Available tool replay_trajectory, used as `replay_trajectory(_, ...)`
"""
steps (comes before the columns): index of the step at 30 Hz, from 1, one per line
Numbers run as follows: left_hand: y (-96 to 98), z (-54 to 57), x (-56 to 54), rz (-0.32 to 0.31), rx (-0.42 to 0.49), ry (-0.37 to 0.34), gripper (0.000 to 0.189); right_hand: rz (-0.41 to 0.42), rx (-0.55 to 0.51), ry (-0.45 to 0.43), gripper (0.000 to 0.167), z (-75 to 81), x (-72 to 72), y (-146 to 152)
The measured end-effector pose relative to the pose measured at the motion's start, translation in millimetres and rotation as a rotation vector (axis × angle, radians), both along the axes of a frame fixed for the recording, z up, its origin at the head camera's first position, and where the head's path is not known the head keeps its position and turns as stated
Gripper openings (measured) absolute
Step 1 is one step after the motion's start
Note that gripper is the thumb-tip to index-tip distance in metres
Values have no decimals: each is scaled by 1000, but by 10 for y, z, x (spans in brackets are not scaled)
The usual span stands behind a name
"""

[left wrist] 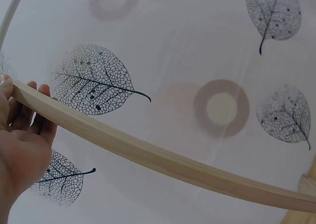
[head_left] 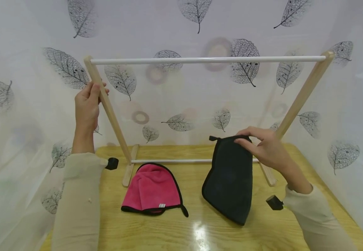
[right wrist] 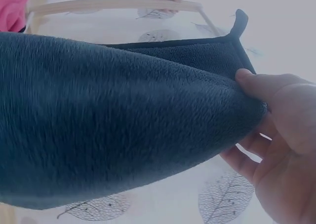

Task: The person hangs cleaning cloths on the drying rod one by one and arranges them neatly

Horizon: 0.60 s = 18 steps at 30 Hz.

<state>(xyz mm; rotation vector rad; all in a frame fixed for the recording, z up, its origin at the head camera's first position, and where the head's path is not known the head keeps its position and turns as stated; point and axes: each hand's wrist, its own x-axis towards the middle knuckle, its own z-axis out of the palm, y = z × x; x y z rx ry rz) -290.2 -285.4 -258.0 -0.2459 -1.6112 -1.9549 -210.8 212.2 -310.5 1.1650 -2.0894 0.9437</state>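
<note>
My left hand holds the left wooden post of a drying rack, below its white top bar; the left wrist view shows the thumb and fingers on either side of this post. With thumb and fingers, my right hand pinches the upper edge of a dark grey towel. The towel hangs down in front of the rack's lower bar, its black loop at the upper left corner. In the right wrist view, plush cloth drapes from the right hand.
A pink towel with black trim and a loop lies folded on the wooden table, left of the dark one. The rack's right post leans outward toward the top. A leaf-printed curtain stands behind and at both sides.
</note>
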Motion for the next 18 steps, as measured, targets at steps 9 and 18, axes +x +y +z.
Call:
replay_trajectory(9,-15,-11,-3,-2,6,14,42,-64,-17,-3,35,189,2,55)
replay_trajectory(18,-16,-5,6,-25,11,27,43,-162,-70,-52,22,332,-6,102)
